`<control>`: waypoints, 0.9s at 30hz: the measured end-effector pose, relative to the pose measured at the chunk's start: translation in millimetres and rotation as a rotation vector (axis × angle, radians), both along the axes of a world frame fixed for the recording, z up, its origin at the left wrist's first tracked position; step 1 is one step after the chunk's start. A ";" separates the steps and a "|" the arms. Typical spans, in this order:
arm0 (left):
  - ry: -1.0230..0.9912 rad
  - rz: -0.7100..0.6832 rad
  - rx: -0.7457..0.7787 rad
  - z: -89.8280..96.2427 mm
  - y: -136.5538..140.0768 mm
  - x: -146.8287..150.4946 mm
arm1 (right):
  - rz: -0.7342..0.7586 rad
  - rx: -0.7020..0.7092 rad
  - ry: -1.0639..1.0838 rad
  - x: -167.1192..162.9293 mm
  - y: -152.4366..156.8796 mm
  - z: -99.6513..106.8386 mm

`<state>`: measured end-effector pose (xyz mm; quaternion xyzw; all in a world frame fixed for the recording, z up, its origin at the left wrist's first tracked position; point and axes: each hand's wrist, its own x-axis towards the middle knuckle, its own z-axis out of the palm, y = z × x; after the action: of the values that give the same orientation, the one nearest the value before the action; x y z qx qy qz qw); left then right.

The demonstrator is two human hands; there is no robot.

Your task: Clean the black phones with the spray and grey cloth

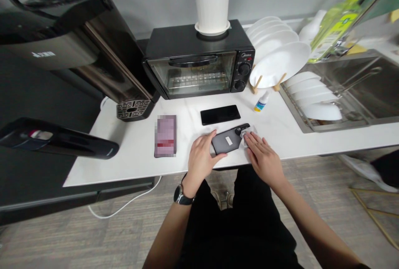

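Black cylinder (59,139): seems to stand at the left end of the counter (131,163), close to the edge; a stray elbow could tip it to the floor
Purple item (165,136): lies flat, its surface blurred; what it is I cannot tell, but wetness spreading over the counter could reach it
Left hand (202,154): thumb and fingers set on either side of the grey phone (222,142), pinching its left end by the edges; a slack pinch could let it skid
Black phone (220,114): dark face up, just behind the grey one; if that slid back, the two could knock
Grey phone: camera side up on the counter, between both hands and near the front edge; a hard pull toward the body could send it over
White wipe (252,129): at the camera end; grit caught in it might scratch the lenses
Right hand (263,155): fingers close together, resting on the wipe; whether the thumb pinches it I cannot tell; uneven pressure could swing the phone round
Small bottle (261,102): upright near the plates (280,65); a wide sweep could topple it
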<state>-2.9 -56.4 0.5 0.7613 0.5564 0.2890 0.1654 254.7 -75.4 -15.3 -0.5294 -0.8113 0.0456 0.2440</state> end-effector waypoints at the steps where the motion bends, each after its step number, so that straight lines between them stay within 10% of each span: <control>1: 0.002 0.002 -0.002 0.1 0.3 0.2 | -0.025 0.001 0.000 -1.5 3.0 0.0; 17: -0.015 -0.018 0.033 -2.2 -1.3 -0.7 | 0.088 -0.038 0.049 -105.4 13.0 9.8; 27: -0.013 -0.019 0.042 -1.3 -2.4 -1.6 | 0.305 -0.072 0.042 -55.0 -8.4 7.5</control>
<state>-4.5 -58.8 -0.8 0.7679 0.5418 0.3041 0.1559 199.7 -83.8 -7.8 -0.4071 -0.8748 0.1223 0.2322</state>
